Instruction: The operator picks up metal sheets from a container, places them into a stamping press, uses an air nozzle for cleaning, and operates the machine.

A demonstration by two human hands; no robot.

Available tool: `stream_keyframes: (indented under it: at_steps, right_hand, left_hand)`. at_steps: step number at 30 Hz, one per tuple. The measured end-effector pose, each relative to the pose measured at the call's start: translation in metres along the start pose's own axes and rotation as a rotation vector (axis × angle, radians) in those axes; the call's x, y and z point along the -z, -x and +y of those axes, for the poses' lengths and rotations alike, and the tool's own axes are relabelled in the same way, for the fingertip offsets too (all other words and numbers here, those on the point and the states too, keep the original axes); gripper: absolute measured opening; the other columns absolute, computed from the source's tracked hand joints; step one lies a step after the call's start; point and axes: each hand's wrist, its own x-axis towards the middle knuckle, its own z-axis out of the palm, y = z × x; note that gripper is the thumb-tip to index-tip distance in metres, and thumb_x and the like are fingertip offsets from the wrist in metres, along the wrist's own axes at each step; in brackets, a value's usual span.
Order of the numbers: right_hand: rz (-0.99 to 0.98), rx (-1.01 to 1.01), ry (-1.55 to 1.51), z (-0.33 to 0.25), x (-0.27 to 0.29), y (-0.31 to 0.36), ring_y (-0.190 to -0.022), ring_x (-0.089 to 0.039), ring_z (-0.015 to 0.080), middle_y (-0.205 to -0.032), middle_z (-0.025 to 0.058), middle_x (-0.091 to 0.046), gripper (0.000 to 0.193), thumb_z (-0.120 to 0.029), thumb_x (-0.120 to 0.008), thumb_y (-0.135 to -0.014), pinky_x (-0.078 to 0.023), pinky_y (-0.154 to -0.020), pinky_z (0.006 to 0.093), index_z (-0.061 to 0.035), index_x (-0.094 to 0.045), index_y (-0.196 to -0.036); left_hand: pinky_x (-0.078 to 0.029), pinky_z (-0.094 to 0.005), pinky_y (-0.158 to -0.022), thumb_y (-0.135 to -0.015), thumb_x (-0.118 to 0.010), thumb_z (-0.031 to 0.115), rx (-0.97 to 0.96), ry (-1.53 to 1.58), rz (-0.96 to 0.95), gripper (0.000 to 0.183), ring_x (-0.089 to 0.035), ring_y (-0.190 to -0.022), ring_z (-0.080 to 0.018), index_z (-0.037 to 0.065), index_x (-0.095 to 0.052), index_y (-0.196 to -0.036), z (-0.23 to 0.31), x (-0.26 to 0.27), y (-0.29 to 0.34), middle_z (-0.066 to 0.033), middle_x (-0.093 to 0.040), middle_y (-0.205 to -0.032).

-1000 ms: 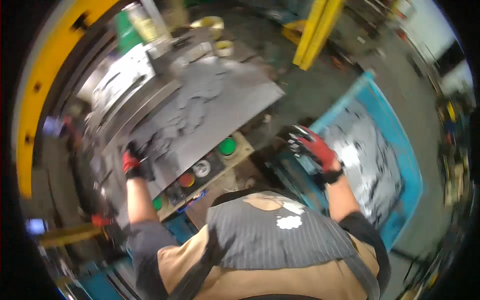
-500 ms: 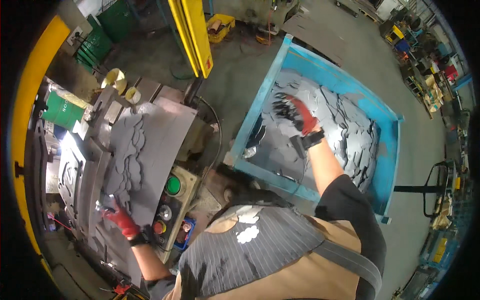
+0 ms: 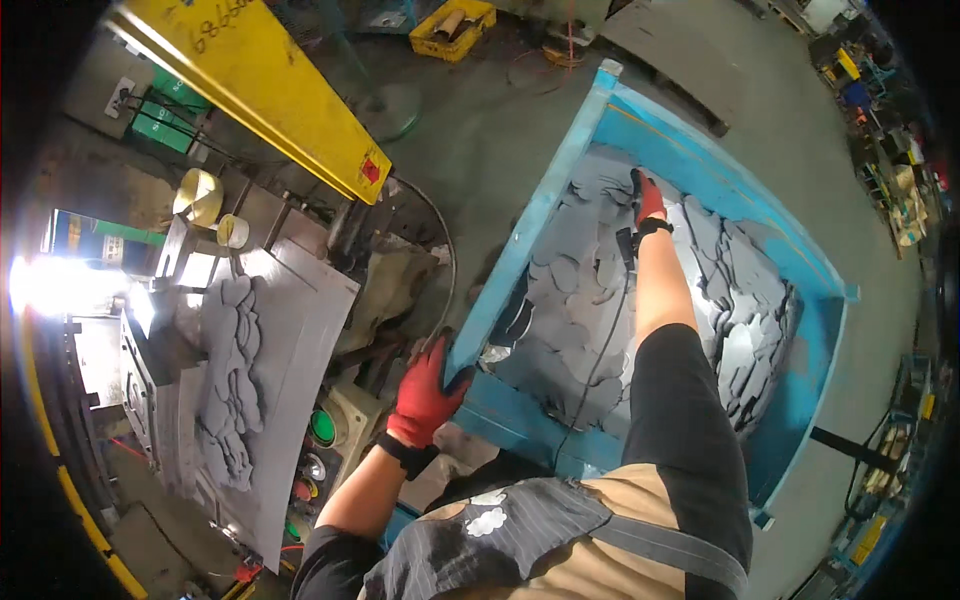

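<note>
A large blue bin (image 3: 548, 190) holds a heap of thin grey flat pieces (image 3: 735, 290) with scalloped edges. Deep in it, my right hand (image 3: 649, 200), in a red glove with dark fingertips, reaches out over the heap's far part. Its fingers look stretched forward onto the pieces; their tips are partly hidden. From its black wristband a thin cord (image 3: 612, 335) runs down across the pieces. My left hand (image 3: 425, 395), gloved alike, is at the bin's near left corner, thumb and fingers apart. Farther left, a row of overlapping grey pieces (image 3: 235, 370) lies on a metal plate (image 3: 300, 350).
A yellow machine arm (image 3: 270, 95) slants in from the upper left. Beside the plate sits a control box with a green button (image 3: 322, 427). A bright lamp (image 3: 60, 285) glows at far left. A yellow crate (image 3: 453, 30) stands at the back; cluttered shelves (image 3: 890, 190) line the right.
My left hand has left the pieces on the metal plate and moved right to the bin's corner. My right hand has slid farther into the bin. The view has shifted.
</note>
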Motion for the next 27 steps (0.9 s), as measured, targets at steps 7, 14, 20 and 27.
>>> stream_keyframes:
  at_steps: [7,14,20,27]
  right_hand:
    - [-0.226,-0.189,-0.345,0.011,-0.029,-0.051,-0.094,-0.056,0.0293,-0.106,0.0142,-0.057,0.059,-0.032,-0.068,-0.069,-0.045,-0.08,0.0371,-0.0104,-0.046,-0.12]
    - [-0.105,-0.765,-1.223,-0.047,-0.031,-0.064,-0.091,-0.057,0.023,-0.108,0.0097,-0.057,0.05,-0.03,-0.063,-0.075,-0.046,-0.077,0.0358,-0.0026,-0.051,-0.115]
    - [-0.005,-0.55,-0.816,-0.025,-0.043,-0.062,-0.083,-0.058,0.0199,-0.094,0.0076,-0.062,0.031,-0.025,-0.063,-0.075,-0.045,-0.071,0.0315,0.0007,-0.063,-0.092]
    - [0.067,-0.296,-1.055,0.016,-0.054,0.031,-0.088,-0.057,0.0208,-0.097,0.0097,-0.06,0.034,-0.025,-0.052,-0.081,-0.046,-0.078,0.0329,0.0001,-0.056,-0.104]
  left_hand:
    - [-0.038,-0.0398,-0.09,-0.072,-0.063,0.033,0.158,0.032,-0.079,0.064,-0.045,-0.108,-0.0362,0.003,-0.038,-0.124,-0.007,-0.003,-0.001,-0.02,-0.047,-0.118]
    - [-0.041,-0.0396,-0.085,-0.073,-0.062,0.033,0.167,0.032,-0.073,0.062,-0.048,-0.103,-0.0366,0.005,-0.038,-0.124,-0.004,-0.005,-0.007,-0.0205,-0.048,-0.116]
    - [-0.041,-0.0392,-0.084,-0.075,-0.061,0.031,0.156,0.023,-0.084,0.06,-0.049,-0.101,-0.037,0.004,-0.039,-0.123,-0.007,-0.004,-0.004,-0.0214,-0.048,-0.114]
    - [-0.041,-0.0388,-0.084,-0.075,-0.061,0.029,0.099,0.042,-0.068,0.06,-0.049,-0.101,-0.0369,0.004,-0.037,-0.124,-0.009,0.002,0.001,-0.0216,-0.048,-0.113]
